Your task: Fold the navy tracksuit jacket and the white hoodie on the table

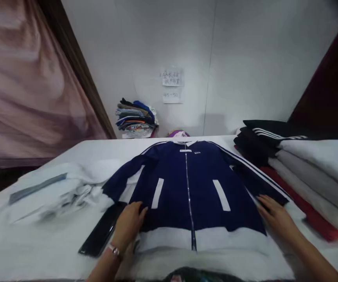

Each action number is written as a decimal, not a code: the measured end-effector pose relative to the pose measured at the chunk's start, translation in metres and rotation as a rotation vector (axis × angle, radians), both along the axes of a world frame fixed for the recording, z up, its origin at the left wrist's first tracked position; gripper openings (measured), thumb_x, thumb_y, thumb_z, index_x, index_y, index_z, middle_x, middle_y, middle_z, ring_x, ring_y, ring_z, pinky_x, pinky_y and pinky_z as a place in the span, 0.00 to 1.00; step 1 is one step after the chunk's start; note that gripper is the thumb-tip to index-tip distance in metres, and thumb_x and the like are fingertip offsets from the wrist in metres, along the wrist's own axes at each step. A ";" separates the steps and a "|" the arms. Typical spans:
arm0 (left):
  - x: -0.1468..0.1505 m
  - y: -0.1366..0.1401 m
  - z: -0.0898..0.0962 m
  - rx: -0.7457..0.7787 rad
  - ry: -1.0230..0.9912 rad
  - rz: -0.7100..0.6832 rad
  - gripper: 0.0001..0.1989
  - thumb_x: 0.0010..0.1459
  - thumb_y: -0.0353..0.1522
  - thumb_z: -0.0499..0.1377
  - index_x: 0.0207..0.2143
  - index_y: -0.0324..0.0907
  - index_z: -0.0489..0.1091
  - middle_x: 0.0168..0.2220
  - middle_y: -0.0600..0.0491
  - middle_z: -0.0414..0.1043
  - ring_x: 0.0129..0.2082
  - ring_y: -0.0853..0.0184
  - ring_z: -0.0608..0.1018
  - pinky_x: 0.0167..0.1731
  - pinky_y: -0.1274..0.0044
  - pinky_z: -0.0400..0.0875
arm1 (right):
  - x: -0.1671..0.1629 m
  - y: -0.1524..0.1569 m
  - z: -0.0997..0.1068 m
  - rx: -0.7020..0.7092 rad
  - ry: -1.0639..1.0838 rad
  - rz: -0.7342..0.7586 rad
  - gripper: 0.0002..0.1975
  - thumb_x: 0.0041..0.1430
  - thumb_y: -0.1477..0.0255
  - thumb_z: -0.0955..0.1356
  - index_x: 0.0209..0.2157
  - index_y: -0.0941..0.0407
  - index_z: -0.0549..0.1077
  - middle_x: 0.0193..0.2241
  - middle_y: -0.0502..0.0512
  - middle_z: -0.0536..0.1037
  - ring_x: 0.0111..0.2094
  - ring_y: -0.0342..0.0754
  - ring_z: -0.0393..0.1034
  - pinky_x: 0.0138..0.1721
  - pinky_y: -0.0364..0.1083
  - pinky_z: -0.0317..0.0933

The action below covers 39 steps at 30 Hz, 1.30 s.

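A navy zip jacket (171,188) lies spread front side up, with a white collar, white pocket strips, a white hem and white sleeve stripes. Its zip is closed along most of the front. My left hand (130,219) rests on the jacket's left side edge near the hem, fingers slightly bent and thumb apart. On the other side, my right hand (276,215) lies with fingers stretched between the jacket's body and the right sleeve, touching the sleeve. Just beside my left wrist is a black, shiny flat item (101,231), partly under the left cuff.
White garments (78,192) lie loosely on the left of the white table (54,250). Folded clothes (312,172) in black, white, grey and red are stacked at right. Another clothes pile (135,117) stands by the back wall, near paper notes (172,84). Pink fabric (34,78) hangs at left.
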State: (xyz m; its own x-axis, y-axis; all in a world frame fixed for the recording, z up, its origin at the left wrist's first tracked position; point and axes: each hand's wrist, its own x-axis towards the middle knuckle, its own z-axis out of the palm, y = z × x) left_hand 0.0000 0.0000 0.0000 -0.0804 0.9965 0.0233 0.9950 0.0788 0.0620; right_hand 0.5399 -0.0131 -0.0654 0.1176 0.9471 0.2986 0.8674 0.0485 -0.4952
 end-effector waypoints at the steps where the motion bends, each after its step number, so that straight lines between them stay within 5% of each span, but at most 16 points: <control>1: -0.002 0.002 0.006 -0.029 0.021 0.033 0.22 0.62 0.40 0.48 0.51 0.35 0.70 0.48 0.42 0.74 0.49 0.57 0.74 0.48 0.70 0.65 | -0.006 -0.006 -0.001 0.023 -0.006 0.026 0.31 0.57 0.52 0.60 0.47 0.63 0.76 0.51 0.66 0.74 0.56 0.63 0.65 0.58 0.62 0.57; 7: -0.005 0.000 0.018 -0.042 -0.033 0.129 0.22 0.60 0.42 0.50 0.48 0.36 0.71 0.47 0.42 0.72 0.48 0.56 0.73 0.44 0.70 0.68 | -0.036 -0.039 -0.011 0.015 0.166 -0.035 0.28 0.58 0.53 0.62 0.51 0.57 0.72 0.51 0.61 0.75 0.53 0.58 0.68 0.57 0.57 0.59; 12: -0.005 -0.014 0.014 0.081 -0.145 0.194 0.28 0.57 0.45 0.51 0.53 0.35 0.67 0.53 0.41 0.66 0.54 0.54 0.69 0.48 0.68 0.67 | -0.046 -0.043 -0.007 -0.138 0.545 -0.229 0.38 0.52 0.49 0.65 0.59 0.56 0.63 0.51 0.63 0.74 0.50 0.57 0.71 0.51 0.52 0.65; 18: -0.014 -0.022 0.002 0.019 -0.400 0.268 0.37 0.52 0.45 0.55 0.60 0.32 0.57 0.54 0.37 0.65 0.50 0.51 0.73 0.48 0.64 0.68 | -0.065 -0.030 0.012 -0.250 0.847 -0.210 0.50 0.44 0.50 0.71 0.64 0.58 0.54 0.55 0.68 0.70 0.56 0.60 0.65 0.54 0.54 0.61; 22: -0.025 -0.022 0.009 -0.075 -0.799 0.349 0.33 0.47 0.36 0.59 0.56 0.35 0.61 0.46 0.42 0.74 0.48 0.53 0.76 0.45 0.66 0.71 | -0.071 -0.030 0.027 -0.259 0.884 -0.223 0.48 0.43 0.54 0.72 0.64 0.56 0.57 0.53 0.67 0.71 0.61 0.61 0.58 0.55 0.56 0.59; 25: -0.031 -0.026 0.028 -0.119 -1.241 0.296 0.30 0.47 0.36 0.59 0.55 0.42 0.63 0.45 0.47 0.75 0.44 0.57 0.78 0.42 0.70 0.74 | -0.057 -0.036 0.042 -0.184 0.879 -0.249 0.44 0.42 0.54 0.71 0.61 0.54 0.62 0.53 0.64 0.72 0.62 0.60 0.55 0.56 0.54 0.58; 27: -0.034 -0.031 0.034 -0.120 -1.361 0.251 0.29 0.47 0.37 0.59 0.54 0.44 0.64 0.47 0.49 0.75 0.45 0.58 0.78 0.42 0.70 0.75 | -0.043 -0.041 0.047 -0.151 0.843 -0.294 0.43 0.41 0.54 0.70 0.60 0.54 0.64 0.53 0.64 0.72 0.62 0.60 0.56 0.56 0.54 0.57; 34: -0.041 -0.044 -0.010 -0.202 -1.204 0.310 0.29 0.38 0.31 0.62 0.48 0.43 0.68 0.35 0.51 0.78 0.40 0.57 0.79 0.41 0.71 0.74 | -0.019 -0.048 0.011 -0.248 0.541 -0.245 0.37 0.37 0.55 0.69 0.52 0.56 0.72 0.50 0.64 0.75 0.56 0.65 0.65 0.52 0.55 0.60; 39: -0.046 -0.027 -0.015 -0.126 -0.944 0.261 0.37 0.44 0.43 0.61 0.55 0.34 0.63 0.31 0.50 0.75 0.33 0.58 0.78 0.34 0.71 0.72 | -0.021 -0.044 0.001 -0.275 0.318 -0.278 0.39 0.45 0.51 0.65 0.56 0.56 0.68 0.42 0.61 0.79 0.46 0.61 0.73 0.42 0.51 0.66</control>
